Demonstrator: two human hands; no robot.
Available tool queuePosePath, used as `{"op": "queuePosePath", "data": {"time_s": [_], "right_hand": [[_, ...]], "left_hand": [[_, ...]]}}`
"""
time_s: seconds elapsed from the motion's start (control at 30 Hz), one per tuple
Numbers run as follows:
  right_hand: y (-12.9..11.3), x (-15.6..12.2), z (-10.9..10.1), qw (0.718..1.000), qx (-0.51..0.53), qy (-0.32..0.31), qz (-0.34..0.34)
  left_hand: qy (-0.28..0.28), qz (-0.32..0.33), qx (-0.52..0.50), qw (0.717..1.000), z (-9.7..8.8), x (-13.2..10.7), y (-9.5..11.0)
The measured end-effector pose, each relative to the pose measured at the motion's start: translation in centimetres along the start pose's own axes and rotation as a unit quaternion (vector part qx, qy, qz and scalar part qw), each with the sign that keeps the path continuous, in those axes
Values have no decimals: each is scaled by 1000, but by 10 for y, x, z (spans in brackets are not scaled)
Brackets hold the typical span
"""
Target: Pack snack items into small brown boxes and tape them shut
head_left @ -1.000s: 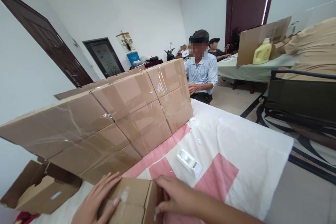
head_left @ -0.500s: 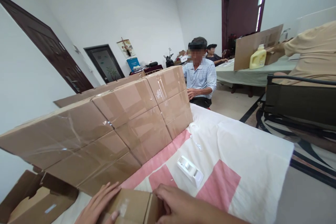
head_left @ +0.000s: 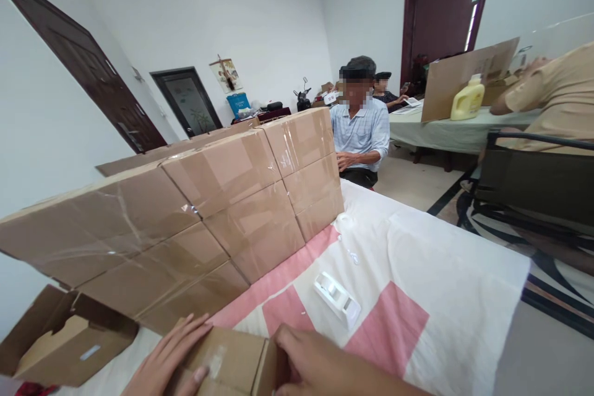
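A small brown cardboard box [head_left: 232, 352] lies at the bottom edge of the view, its near part cut off. Fingers of my left hand [head_left: 162, 359] stretch along the box's left side, with the thumb on its top near a strip of clear tape. My right hand [head_left: 309, 362] grips the right end, its fingers curled and partly hidden. Beyond it on the cloth lies a white tape dispenser [head_left: 337, 300], apart from both hands.
A taped wall of stacked cartons [head_left: 250, 198] rises close ahead. An open cardboard box [head_left: 88, 352] stands at the left. Across the cloth-covered table [head_left: 445, 278] sits a person [head_left: 362, 130]; others sit farther back, near a yellow jug [head_left: 468, 99].
The view has shifted slightly. Both hands stay on the box, with hardly any movement. At the far table, a person's arm has moved back from beside the yellow jug.
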State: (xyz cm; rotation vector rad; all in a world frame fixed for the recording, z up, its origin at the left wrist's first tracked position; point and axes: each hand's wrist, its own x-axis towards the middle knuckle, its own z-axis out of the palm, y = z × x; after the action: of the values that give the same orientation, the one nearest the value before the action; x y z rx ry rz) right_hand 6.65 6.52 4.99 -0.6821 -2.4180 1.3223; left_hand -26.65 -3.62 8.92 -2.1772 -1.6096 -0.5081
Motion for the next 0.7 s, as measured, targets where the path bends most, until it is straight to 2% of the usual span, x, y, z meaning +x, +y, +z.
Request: {"op": "queuePosePath", "data": {"time_s": [0.13,0.5,0.57,0.7], "right_hand": [[3,2,7,1000,4,9,10],[28,16,32,999,24,10,-29],[29,22,41,999,21,18,-30],[16,23,60,998,-13,63,17]], "left_hand": [[-12,-11,-2,1000,4,-4,-3],[-6,-11,-2,1000,1,-4,-3],[-7,-28,1,1000,3,-4,-2],[-20,-94,-16,995,6,-5,2]]}}
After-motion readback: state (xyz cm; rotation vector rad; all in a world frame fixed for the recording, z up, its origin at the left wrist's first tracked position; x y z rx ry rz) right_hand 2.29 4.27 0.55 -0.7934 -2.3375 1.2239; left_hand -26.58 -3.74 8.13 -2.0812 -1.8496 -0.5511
